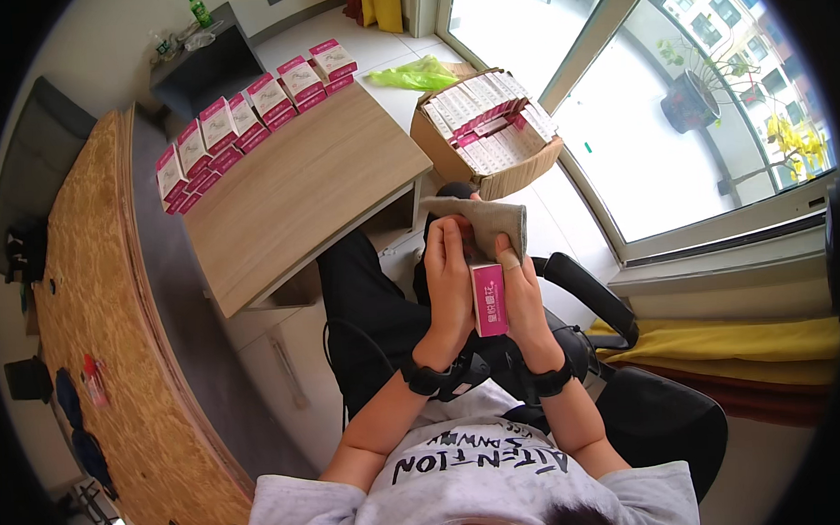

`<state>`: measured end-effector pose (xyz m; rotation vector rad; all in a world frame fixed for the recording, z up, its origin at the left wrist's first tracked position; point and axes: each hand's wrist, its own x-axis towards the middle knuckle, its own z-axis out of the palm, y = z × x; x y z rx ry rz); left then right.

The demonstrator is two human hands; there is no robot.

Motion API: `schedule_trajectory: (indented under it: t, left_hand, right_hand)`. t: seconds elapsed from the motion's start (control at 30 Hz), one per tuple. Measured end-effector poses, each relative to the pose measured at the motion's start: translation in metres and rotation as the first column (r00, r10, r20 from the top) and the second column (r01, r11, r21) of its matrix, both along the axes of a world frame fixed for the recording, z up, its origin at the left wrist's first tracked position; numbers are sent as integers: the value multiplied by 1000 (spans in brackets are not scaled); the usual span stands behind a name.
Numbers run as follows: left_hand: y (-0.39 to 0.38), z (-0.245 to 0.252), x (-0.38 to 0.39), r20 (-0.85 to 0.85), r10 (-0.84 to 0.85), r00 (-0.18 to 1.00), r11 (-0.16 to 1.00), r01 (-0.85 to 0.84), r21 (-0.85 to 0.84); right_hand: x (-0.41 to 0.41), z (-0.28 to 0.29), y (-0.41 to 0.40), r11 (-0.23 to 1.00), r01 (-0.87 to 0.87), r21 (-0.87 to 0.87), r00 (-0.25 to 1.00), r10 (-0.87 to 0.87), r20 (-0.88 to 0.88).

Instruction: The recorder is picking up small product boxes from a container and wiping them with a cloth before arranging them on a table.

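Above my lap, a small pink and white carton (489, 299) bearing writing is held between my two hands. My left hand (451, 282) grips the carton's left side, its fingers reaching up under a folded grey-beige cloth (498, 221). On the other side my right hand (525, 286) presses its thumb on the cloth and supports the carton with its palm. A beige band or plaster wraps the right thumb. The cloth covers the carton's far end, so that end is hidden.
Stacked pink and white cartons (217, 127) line the far edge of a wooden table (307, 197). Right of it, an open cardboard box (451, 154) on the floor holds many similar cartons. A green plastic bag (413, 75) lies behind it. A chair armrest (594, 291) is at my right.
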<state>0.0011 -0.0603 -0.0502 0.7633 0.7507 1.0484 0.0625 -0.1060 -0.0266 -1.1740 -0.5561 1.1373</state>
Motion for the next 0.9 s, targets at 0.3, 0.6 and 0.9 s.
schedule_trajectory:
  t: [0.3, 0.6, 0.9]
  left_hand:
    - [3, -27, 9, 14, 96, 995, 983, -92, -160]
    - [3, -41, 19, 94, -98, 991, 989, 107, -97]
    - [-15, -20, 27, -474, -39, 880, 640, 386, 665]
  right_hand:
    - [2, -31, 3, 963, 254, -88, 966, -256, -18]
    - [30, -66, 7, 905, 419, -77, 777, -401, -485]
    - [63, -9, 5, 787, 607, -112, 717, -603, -350]
